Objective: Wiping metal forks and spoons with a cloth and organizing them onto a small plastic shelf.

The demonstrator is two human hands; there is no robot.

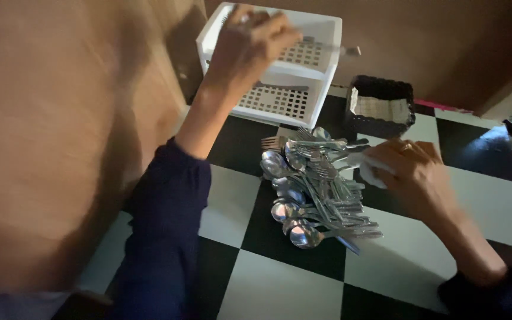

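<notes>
pile of spoons and forks (315, 195) heaped on checkered bench (268, 284), handy to both hands | my right hand (413, 175) beside it, fingers clenched on white cloth (370, 172) | my left hand (250, 44) farther off, fingers gripping one utensil (327, 46) over white slotted tray (285, 89) | dark basket (380, 106) beyond

Left hand (250, 41) raised, fingers curled shut (arm stretched forward); right hand (413, 172) low, fingers bent.
</notes>
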